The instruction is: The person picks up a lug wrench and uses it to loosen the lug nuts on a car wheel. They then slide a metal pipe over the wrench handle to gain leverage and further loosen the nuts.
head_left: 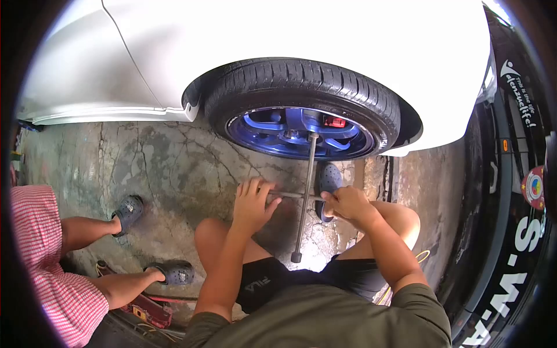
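Both hands on a cross wrench at a blue-rimmed wheel.

L hand (253,203) wraps the left arm of the cross wrench (304,197), fingers curled over the bar w/ thumb loose beside it; R hand (347,204) is fisted tight on the right arm. Wrench sits centre, just near of the wheel (301,132); its far end meets the hub area of the blue rim, near end hangs between the knees. White car body (290,40) fills the far side. Another person's legs in grey clogs (129,210) stand at left, w/ a red-checked garment. Black panel w/ white lettering (522,243) at right. Cracked concrete floor (174,168) underneath.
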Motion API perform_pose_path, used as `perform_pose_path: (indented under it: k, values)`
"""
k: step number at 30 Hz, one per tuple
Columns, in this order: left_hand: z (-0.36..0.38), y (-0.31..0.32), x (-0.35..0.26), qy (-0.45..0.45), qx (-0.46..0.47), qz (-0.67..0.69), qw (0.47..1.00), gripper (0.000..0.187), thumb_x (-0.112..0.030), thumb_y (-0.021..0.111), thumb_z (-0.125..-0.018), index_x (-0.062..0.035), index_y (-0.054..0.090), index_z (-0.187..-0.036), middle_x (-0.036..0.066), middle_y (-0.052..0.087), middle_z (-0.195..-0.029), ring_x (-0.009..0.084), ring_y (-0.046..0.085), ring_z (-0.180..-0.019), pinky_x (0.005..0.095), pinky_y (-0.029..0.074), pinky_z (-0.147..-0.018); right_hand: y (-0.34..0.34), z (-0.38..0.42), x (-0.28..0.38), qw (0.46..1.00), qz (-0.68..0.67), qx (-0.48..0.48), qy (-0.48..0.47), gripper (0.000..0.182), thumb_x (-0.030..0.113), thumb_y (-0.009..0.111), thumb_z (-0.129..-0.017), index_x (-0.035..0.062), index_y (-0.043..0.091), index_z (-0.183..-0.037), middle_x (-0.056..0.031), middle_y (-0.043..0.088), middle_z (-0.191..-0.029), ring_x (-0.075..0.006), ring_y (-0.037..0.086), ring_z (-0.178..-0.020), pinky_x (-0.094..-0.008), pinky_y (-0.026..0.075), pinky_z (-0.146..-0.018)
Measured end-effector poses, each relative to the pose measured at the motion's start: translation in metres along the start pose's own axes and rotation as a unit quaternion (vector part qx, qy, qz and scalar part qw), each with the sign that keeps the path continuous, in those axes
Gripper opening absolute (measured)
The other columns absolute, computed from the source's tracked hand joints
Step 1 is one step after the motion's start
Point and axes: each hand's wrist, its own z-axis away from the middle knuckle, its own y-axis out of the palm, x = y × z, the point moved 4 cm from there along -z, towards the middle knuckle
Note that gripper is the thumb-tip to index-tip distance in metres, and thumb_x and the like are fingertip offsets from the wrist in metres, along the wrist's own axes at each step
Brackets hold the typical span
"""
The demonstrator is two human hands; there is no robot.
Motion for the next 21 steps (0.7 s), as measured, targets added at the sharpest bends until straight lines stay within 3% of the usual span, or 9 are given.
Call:
perform_pose_path:
  k: [2,4,7,10,13,16,21]
  values:
    - [0.005,0.022,0.01,0.054,-0.011,0.012,0.998,0.034,-0.04,0.07,-0.091,-0.0075,0.065,-0.086,0.011,0.06,-0.068,0.0371,0.066,-0.074,0.0509,0.051,-0.07,-0.002,0.015,0.009,0.999,0.028,0.0,0.042,0.065,0.061,0.047,-0.1,0.0064,0.077,-0.082,-0.0192,0.074,-0.082,-0.0383,0.073,-0.085,-0.0483,0.057,-0.078]
    - [0.036,0.075,0.032,0.008,0.095,0.095,0.991,0.038,-0.043,0.071,-0.09,-0.0059,0.066,-0.085,0.013,0.063,-0.068,0.0385,0.066,-0.072,0.0512,0.051,-0.068,-0.03,0.036,0.036,0.993,0.102,-0.005,0.062,0.066,0.063,0.047,-0.099,0.0055,0.077,-0.083,-0.0197,0.074,-0.081,-0.0377,0.074,-0.084,-0.0476,0.058,-0.079]
    - [0.062,0.104,0.023,-0.1,0.324,0.101,0.935,0.053,-0.056,0.066,-0.091,-0.003,0.07,-0.084,0.017,0.068,-0.073,0.0402,0.068,-0.074,0.0514,0.053,-0.072,-0.009,0.042,0.032,0.995,0.076,0.045,0.044,0.068,0.064,0.049,-0.097,0.004,0.077,-0.082,-0.0217,0.073,-0.088,-0.0366,0.074,-0.087,-0.0474,0.057,-0.08]
    - [0.082,0.102,0.019,-0.066,0.438,0.012,0.897,0.073,-0.071,0.057,-0.09,-0.0002,0.07,-0.079,0.019,0.068,-0.071,0.0408,0.068,-0.072,0.0498,0.054,-0.071,0.012,0.051,0.025,0.996,0.091,0.005,0.02,0.069,0.064,0.05,-0.097,0.0019,0.076,-0.082,-0.0236,0.072,-0.095,-0.0377,0.073,-0.091,-0.0477,0.057,-0.082]
    - [0.071,0.082,0.023,-0.077,0.428,-0.012,0.901,0.082,-0.079,0.049,-0.088,-0.0011,0.073,-0.078,0.02,0.071,-0.079,0.0389,0.071,-0.079,0.0496,0.055,-0.074,0.019,0.051,0.019,0.998,0.048,0.016,0.021,0.069,0.064,0.05,-0.097,0.0017,0.076,-0.084,-0.0246,0.071,-0.1,-0.039,0.071,-0.094,-0.0473,0.056,-0.084]
    - [0.055,0.071,0.023,-0.06,0.43,-0.026,0.901,0.082,-0.08,0.053,-0.085,-0.0006,0.073,-0.08,0.019,0.069,-0.072,0.0401,0.069,-0.072,0.0496,0.055,-0.071,0.023,0.043,0.014,1.0,0.012,0.006,0.001,0.068,0.064,0.05,-0.097,0.0024,0.076,-0.083,-0.0247,0.071,-0.097,-0.0408,0.071,-0.092,-0.0484,0.056,-0.083]
    - [0.046,0.082,0.028,-0.051,0.345,-0.041,0.936,0.085,-0.083,0.053,-0.082,-0.0012,0.075,-0.083,0.017,0.07,-0.072,0.0385,0.069,-0.072,0.0483,0.055,-0.07,0.03,0.029,-0.002,1.0,-0.012,-0.009,0.003,0.069,0.065,0.05,-0.096,0.0042,0.076,-0.081,-0.0241,0.072,-0.087,-0.0421,0.071,-0.088,-0.0501,0.057,-0.081]
